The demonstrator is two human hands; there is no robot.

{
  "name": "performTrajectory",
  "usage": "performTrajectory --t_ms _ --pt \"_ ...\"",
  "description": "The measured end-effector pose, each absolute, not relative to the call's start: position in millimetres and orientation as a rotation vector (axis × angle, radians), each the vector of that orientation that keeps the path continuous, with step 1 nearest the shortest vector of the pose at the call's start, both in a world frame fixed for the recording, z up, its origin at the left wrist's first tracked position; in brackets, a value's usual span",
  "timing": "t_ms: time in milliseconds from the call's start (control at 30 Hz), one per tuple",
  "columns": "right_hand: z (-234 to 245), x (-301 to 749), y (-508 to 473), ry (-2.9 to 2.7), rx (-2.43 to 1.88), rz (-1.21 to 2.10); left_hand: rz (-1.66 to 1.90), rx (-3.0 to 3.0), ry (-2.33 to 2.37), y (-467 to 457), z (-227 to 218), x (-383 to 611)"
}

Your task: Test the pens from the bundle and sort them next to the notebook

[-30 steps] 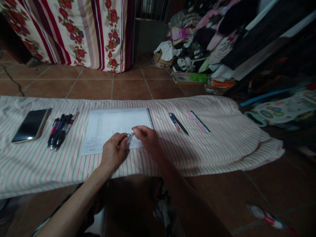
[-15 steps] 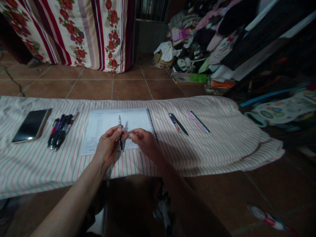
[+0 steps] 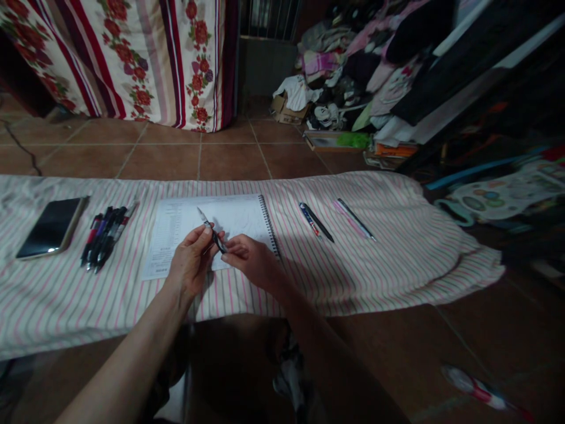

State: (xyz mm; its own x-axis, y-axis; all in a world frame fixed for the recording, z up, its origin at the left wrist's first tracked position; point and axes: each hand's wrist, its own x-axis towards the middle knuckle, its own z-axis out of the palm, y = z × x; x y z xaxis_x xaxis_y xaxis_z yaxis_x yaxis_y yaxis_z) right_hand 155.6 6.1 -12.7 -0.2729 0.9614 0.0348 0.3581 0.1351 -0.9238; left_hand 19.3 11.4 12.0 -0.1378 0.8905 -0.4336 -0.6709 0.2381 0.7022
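Observation:
My left hand (image 3: 189,262) pinches a dark pen (image 3: 210,229) whose tip points up and to the left over a spiral notebook (image 3: 207,227). My right hand (image 3: 249,262) is closed at the pen's lower end, its fingertips touching it. Both hands hover over the notebook's near edge, on a striped cloth (image 3: 375,259). Left of the notebook lies a bundle of several pens (image 3: 103,235), and a dark phone (image 3: 50,227) lies further left. To the right rest a blue-and-black pair of pens (image 3: 315,221) and a pink-and-dark pair of pens (image 3: 353,219).
The cloth lies on a brown tiled floor (image 3: 229,159). A floral bedcover (image 3: 132,59) hangs at the back left. A heap of clothes and boxes (image 3: 353,82) fills the back right. A colourful toy mat (image 3: 498,197) sits at the right. Another pen (image 3: 477,391) lies on the floor near right.
A second ago both hands pinched the pen low over the page. The left hand then stood it upright, and now it tilts up-left with the right hand at its lower end.

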Motion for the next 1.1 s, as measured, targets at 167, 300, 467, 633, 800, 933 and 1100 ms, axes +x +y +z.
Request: performTrajectory --t_ms 167,300,467,633,800,933,1100 --pt "-10.8 156.0 5.1 -1.753 -1.316 0.995 1.356 0.331 1.021 10.7 9.9 19.5" --pt "-9.3 156.6 5.1 -1.765 -1.355 0.927 1.353 0.37 1.017 9.9 9.0 19.9" --pt "-6.6 158.3 4.4 -1.752 -1.415 0.88 1.358 0.364 0.973 10.8 7.8 19.3" --pt "-7.5 158.1 7.3 -1.661 -1.357 0.867 1.359 0.349 0.973 11.4 7.2 17.2" --pt "-4.7 158.5 12.4 -1.428 -1.274 1.006 1.305 0.344 1.011 10.0 6.5 19.9" --pt "2.9 156.8 10.3 -1.337 -1.194 1.087 1.259 0.28 0.962 7.1 9.9 25.6" --pt "8.6 149.4 6.7 -1.33 -1.143 1.13 1.225 0.184 0.943 4.3 16.5 29.6"
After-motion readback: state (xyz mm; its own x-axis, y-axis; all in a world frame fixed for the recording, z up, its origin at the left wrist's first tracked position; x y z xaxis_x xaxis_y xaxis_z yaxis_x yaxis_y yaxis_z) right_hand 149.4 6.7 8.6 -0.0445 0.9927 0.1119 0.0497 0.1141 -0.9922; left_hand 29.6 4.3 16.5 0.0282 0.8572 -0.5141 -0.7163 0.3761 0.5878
